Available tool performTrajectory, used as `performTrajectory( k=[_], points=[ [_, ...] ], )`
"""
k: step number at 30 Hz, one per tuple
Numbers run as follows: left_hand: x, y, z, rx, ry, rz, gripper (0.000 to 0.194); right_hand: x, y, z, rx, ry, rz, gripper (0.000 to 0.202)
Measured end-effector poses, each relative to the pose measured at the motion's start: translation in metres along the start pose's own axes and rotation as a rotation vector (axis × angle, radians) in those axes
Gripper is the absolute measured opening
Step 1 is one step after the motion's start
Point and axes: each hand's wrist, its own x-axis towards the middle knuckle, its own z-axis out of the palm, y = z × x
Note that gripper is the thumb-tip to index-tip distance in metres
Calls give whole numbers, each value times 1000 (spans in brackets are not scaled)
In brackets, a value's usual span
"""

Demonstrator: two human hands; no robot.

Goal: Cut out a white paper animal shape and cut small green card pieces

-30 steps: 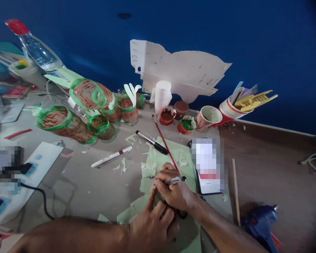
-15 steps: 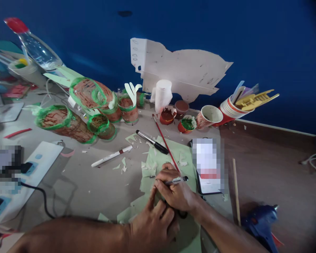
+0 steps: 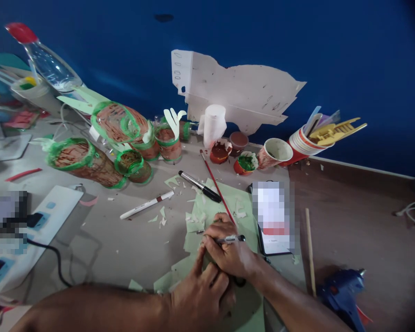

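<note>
My right hand is closed around a pen, its back end sticking out to the right above the thumb and its tip pointing left over the green paper. Right below, my left hand holds the paper down, with the index finger stretched up to the right thumb and the other fingers curled. What lies under both palms is mostly hidden; a dark loop shows beneath my right wrist. A black marker and a thin red paintbrush lie just beyond the hands. Paper scraps surround them.
A white marker lies left. Brown-and-green painted bottle pieces stand behind, near paint cups and a cup of tools. To the right are a phone, a wooden stick and a blue glue gun.
The pen's back end has dipped slightly and shifted a little left in my right hand. My left hand stays in place, and the things around have not moved.
</note>
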Motion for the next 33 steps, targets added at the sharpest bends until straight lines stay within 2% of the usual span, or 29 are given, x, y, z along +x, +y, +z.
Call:
performTrajectory(
  k=[8,16,28,33],
  points=[
    [-1,2,4,-13,43,-19,32,1,0,-1,5,-2,-4,24],
    [1,0,-2,7,-19,4,36,1,-1,-1,1,-11,-21,22],
    [2,-1,-3,-15,17,-12,31,0,0,0,12,9,20,24],
    [1,-1,-3,-6,39,-22,30,-1,1,1,21,4,-12,22]
  ],
)
